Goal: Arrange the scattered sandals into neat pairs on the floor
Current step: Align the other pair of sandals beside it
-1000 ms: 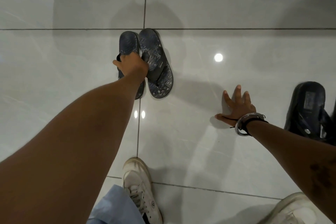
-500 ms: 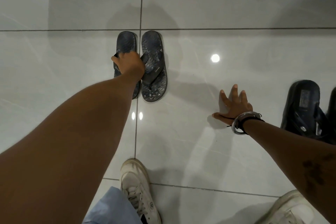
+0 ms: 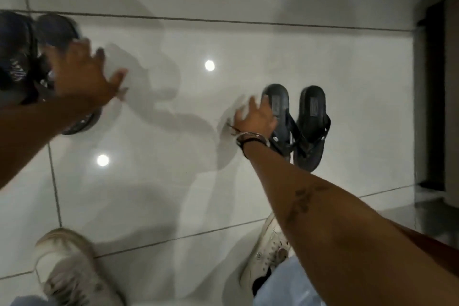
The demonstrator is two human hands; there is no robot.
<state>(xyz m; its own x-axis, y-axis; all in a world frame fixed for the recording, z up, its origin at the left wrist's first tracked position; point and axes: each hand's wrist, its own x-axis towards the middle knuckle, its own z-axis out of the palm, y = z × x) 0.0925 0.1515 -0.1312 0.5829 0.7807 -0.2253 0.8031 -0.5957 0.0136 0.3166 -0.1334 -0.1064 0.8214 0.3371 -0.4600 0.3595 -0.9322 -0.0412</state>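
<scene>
Two dark patterned flip-flops (image 3: pixel 17 57) lie side by side at the far left, partly hidden by my left arm. My left hand (image 3: pixel 84 72) hovers just to their right, fingers spread, holding nothing. A pair of black sandals sits at the right: the left one (image 3: pixel 278 104) and the right one (image 3: pixel 311 126) stand side by side, toes toward me. My right hand (image 3: pixel 255 118), with bracelets at the wrist, is open with spread fingers and rests against the left black sandal's near side.
Glossy white floor tiles (image 3: pixel 173 181) with grout lines reflect two ceiling lights. My white sneakers (image 3: pixel 72 271) stand at the bottom. A dark furniture edge (image 3: pixel 432 107) runs along the right side and the top.
The view has swung right. My left hand has let go of the patterned flip-flops and opened. My right hand has left the floor and reached the black sandals.
</scene>
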